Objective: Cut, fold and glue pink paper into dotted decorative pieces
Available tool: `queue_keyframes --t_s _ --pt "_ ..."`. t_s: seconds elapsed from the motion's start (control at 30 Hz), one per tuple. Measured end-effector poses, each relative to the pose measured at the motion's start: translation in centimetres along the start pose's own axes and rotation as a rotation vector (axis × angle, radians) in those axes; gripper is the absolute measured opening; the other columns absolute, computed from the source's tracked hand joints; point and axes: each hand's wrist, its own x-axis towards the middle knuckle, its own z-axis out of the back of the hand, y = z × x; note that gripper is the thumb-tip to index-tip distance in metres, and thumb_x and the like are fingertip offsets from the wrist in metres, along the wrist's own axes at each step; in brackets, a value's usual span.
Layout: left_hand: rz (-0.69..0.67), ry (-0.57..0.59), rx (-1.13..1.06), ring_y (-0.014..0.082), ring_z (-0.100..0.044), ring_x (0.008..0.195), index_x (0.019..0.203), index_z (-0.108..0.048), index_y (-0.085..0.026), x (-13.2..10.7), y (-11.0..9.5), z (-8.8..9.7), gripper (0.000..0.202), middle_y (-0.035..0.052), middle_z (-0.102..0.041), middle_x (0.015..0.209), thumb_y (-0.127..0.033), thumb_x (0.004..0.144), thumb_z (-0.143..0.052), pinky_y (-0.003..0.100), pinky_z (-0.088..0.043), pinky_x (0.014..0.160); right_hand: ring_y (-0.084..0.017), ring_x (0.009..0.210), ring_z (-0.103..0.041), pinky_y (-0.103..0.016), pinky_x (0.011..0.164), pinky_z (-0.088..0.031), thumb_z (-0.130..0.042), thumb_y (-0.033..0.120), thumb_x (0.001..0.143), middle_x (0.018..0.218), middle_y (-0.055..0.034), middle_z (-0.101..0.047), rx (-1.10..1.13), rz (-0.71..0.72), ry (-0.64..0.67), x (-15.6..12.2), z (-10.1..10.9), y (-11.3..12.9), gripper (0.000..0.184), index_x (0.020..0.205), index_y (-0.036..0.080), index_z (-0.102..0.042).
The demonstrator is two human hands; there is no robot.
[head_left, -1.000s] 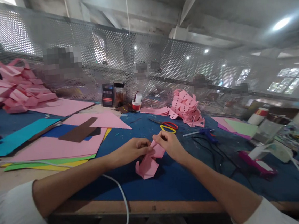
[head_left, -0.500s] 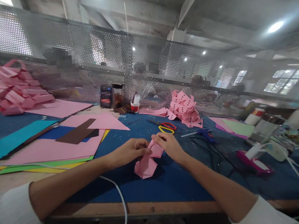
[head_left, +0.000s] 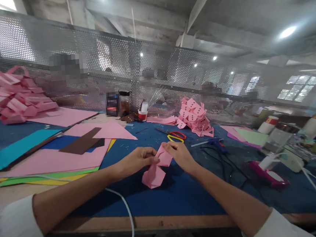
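Just above the blue table top, both hands grip one folded piece of pink paper (head_left: 154, 177). My left hand (head_left: 141, 159) pinches it near the middle, its fingers closed. At the upper right corner my right hand (head_left: 179, 151) is closed on the same piece, fingertips over the edge. The lower part hangs down as an angular, cup-like shape. Parts of the folds are hidden by the fingers. Beyond the hands lie scissors (head_left: 177, 136) with red and yellow handles.
Stacked coloured sheets (head_left: 67, 157) lie at the left, behind them a heap of pink strips (head_left: 20, 97). Dotted pink paper shapes (head_left: 193, 117) are piled at the back. A blue glue gun (head_left: 217, 143) with a dark cord lies right. A white cable (head_left: 127, 206) crosses the front edge.
The upper part of the pink paper has turned slightly, showing more of its face. Both hands stay almost in the same place, still holding it.
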Motion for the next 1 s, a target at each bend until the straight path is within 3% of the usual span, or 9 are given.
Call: queue_keyframes --t_s 0.23,0.43,0.67,1.0 --pt "-0.028 0.001 0.003 0.0114 -0.048 0.061 0.090 -0.062 -0.013 -0.01 0.06 0.01 0.028 -0.0022 -0.057 0.069 -0.040 0.084 -0.063 0.022 -0.035 0.056 -0.010 0.061 -0.034 -0.025 0.055 -0.027 -0.046 0.054 0.093 0.064 0.0048 -0.036 0.039 0.019 0.009 -0.25 0.01 0.55 0.045 0.064 0.020 -0.042" --pt "-0.039 0.018 0.003 0.0115 -0.049 0.062 0.087 -0.061 -0.013 0.07 0.28 -0.14 0.026 -0.0024 -0.056 0.070 -0.038 0.083 -0.064 0.023 -0.036 0.057 -0.011 0.064 -0.046 -0.023 0.058 -0.035 -0.061 0.046 0.087 0.069 0.0031 -0.052 0.053 -0.003 0.109 -0.48 -0.17 0.96 0.031 0.078 0.017 -0.061" --pt "-0.037 -0.013 0.066 0.0105 -0.044 0.061 0.077 -0.061 -0.013 0.06 0.24 0.13 0.032 -0.0032 -0.052 0.066 -0.043 0.085 -0.061 0.022 -0.031 0.056 -0.011 0.061 -0.043 -0.023 0.056 -0.033 -0.060 0.046 0.086 0.064 0.0039 -0.049 0.042 -0.016 -0.023 -0.12 -0.08 0.76 0.033 0.072 0.017 -0.058" --pt "-0.025 -0.004 0.051 0.0108 -0.043 0.061 0.077 -0.059 -0.014 -0.08 0.32 0.11 0.035 -0.0033 -0.051 0.066 -0.048 0.085 -0.060 0.022 -0.029 0.055 -0.010 0.059 -0.035 -0.025 0.053 -0.026 -0.052 0.051 0.090 0.061 0.0045 -0.037 0.055 0.002 0.005 -0.14 -0.01 0.75 0.044 0.061 0.019 -0.047"
